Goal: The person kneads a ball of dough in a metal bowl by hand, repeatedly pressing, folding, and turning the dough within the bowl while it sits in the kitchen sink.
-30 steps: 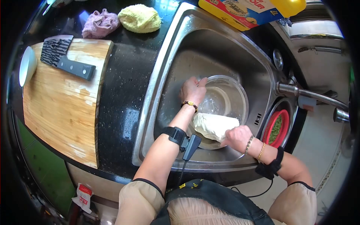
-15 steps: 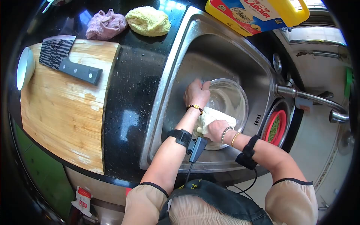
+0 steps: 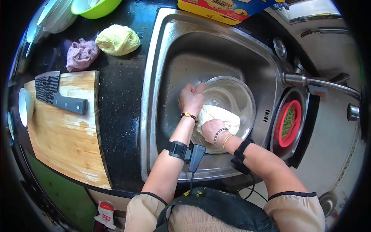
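Observation:
A lump of white dough (image 3: 224,117) lies in a transparent bowl (image 3: 240,92) inside the steel sink. The bowl's inner wall is smeared with whitish residue. My left hand (image 3: 191,98) grips the bowl's rim at its left side, with the thumb and fingers closed on the edge. My right hand (image 3: 213,129) is curled into a fist, pressed down into the near side of the dough. Its fingertips are hidden beneath the knuckles, against the dough.
Left of the sink (image 3: 151,96) is a wooden cutting board (image 3: 69,139) with a cleaver (image 3: 69,103) and a white bowl (image 3: 26,106). Purple (image 3: 82,54) and yellow (image 3: 118,40) cloths lie behind it. A faucet (image 3: 295,79) and a red basket of green pieces (image 3: 296,129) are at right.
The view has shifted, bringing a green bowl and stacked containers in at the upper left. My right fist has moved slightly left on the dough, which looks more bunched. My left hand stays on the rim.

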Available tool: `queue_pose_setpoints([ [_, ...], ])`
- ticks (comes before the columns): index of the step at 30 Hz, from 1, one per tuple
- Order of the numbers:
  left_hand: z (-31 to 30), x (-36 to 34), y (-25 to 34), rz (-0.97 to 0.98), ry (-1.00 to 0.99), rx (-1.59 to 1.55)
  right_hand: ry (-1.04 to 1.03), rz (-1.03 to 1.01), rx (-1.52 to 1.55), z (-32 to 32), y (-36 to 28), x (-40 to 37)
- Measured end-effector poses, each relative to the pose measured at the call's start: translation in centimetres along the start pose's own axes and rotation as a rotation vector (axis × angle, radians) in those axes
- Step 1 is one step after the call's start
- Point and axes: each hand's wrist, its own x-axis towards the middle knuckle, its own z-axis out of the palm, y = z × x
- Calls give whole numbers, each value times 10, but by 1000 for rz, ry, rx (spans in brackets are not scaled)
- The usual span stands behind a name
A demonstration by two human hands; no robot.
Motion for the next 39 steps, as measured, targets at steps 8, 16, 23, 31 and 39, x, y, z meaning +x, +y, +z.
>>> queue_pose_setpoints([
  [8, 6, 5, -7, 21, 61, -8, -30, 10, 45, -7, -20, 21],
  [16, 9, 7, -12, 136, 66, -53, -22, -138, 66, -13, 3, 0],
  [23, 11, 11, -13, 143, 53, -89, 283, -55, 276, -72, 19, 8],
  [31, 9, 12, -13, 128, 40, -146, 367, -169, 213, -30, 26, 16],
  [39, 10, 12, -16, 139, 26, -120, 821, -354, 440, -6, 42, -127],
])
